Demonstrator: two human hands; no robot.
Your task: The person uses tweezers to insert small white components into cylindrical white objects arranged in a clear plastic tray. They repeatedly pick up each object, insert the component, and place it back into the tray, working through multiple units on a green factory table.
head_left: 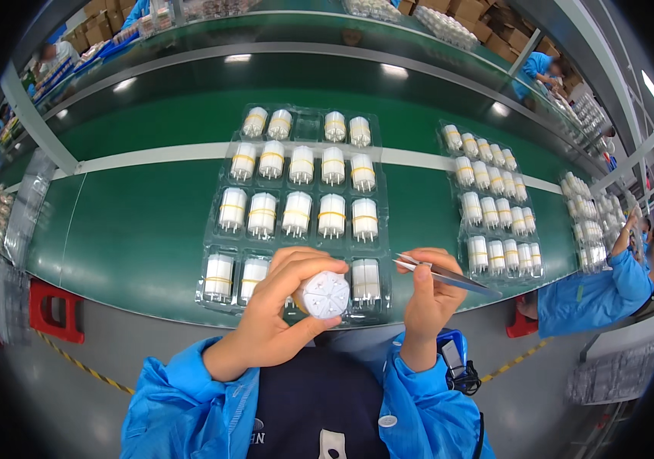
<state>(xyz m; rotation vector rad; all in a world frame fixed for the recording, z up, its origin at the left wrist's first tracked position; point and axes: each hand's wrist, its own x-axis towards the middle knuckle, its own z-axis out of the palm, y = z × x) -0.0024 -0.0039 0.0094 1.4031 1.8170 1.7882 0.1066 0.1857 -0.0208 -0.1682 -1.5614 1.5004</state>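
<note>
My left hand [272,314] is closed round a white cylindrical plug unit [325,295], tilted so its round end, divided into wedge-shaped segments, faces up. In my right hand [430,306] is a pair of metal tweezers [455,280], tips pointing left, apart from the unit. Beyond both hands a clear plastic tray [308,122] lies on the green belt. It carries rows of similar white plug units [297,213], most with a yellow band and metal pins at the lower end. My left hand hides part of the tray's nearest row.
A second filled tray [493,206] lies to the right on the green conveyor belt [136,222], with more trays [588,222] beyond. A co-worker in a blue sleeve [594,294] is at the right. Red stools [56,312] stand below the belt's edge. A metal frame post [40,122] rises at the left.
</note>
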